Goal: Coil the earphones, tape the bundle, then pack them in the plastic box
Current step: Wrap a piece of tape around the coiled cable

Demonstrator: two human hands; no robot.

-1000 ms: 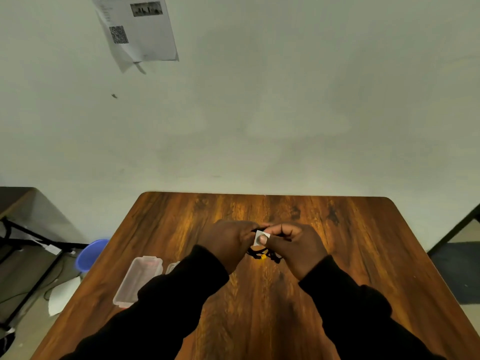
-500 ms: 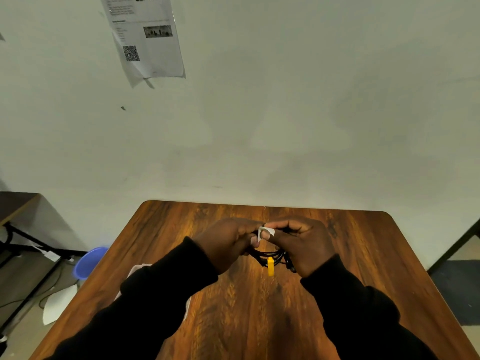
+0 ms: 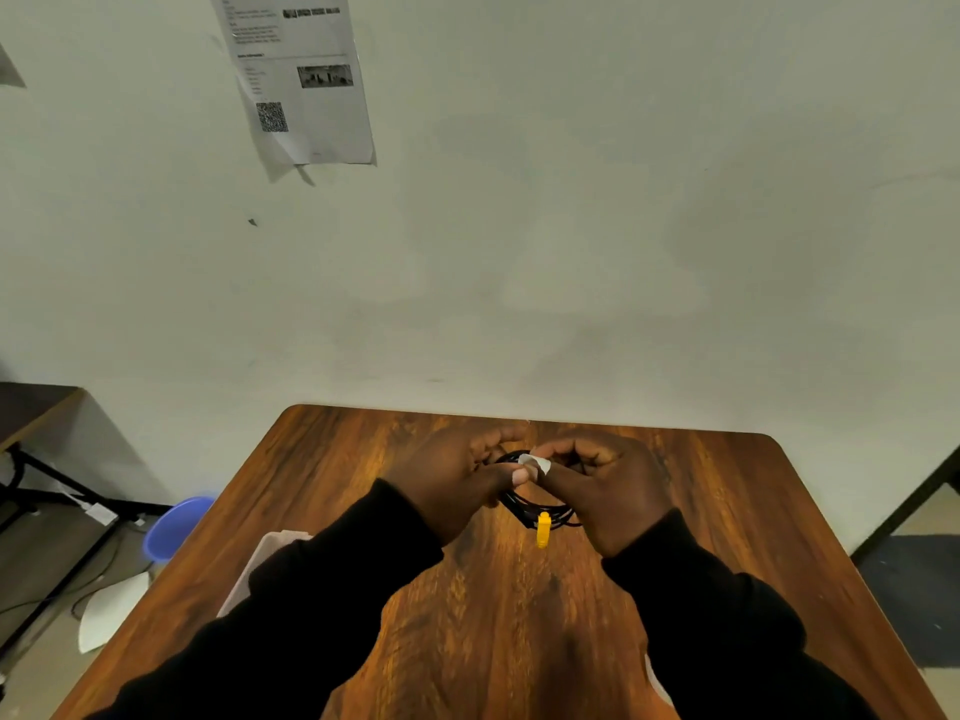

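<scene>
Above the middle of the wooden table (image 3: 727,511) I hold a coil of black earphone cable (image 3: 540,511) with a yellow plug (image 3: 543,530) hanging from its near side. My left hand (image 3: 457,485) pinches the coil from the left. My right hand (image 3: 608,491) grips it from the right, and its fingertips press a small white piece of tape (image 3: 535,463) onto the top of the bundle. The clear plastic box (image 3: 270,545) lies at the table's left edge, mostly hidden behind my left sleeve.
A blue bucket (image 3: 176,527) and a white sheet (image 3: 111,610) lie on the floor to the left, beside a dark desk frame (image 3: 47,491). A printed paper (image 3: 301,80) hangs on the wall. A pale object (image 3: 657,678) peeks out under my right sleeve.
My view has tilted upward, and both hands now sit farther across the table. The yellow plug has dropped into view below the coil. My left sleeve now covers most of the box.
</scene>
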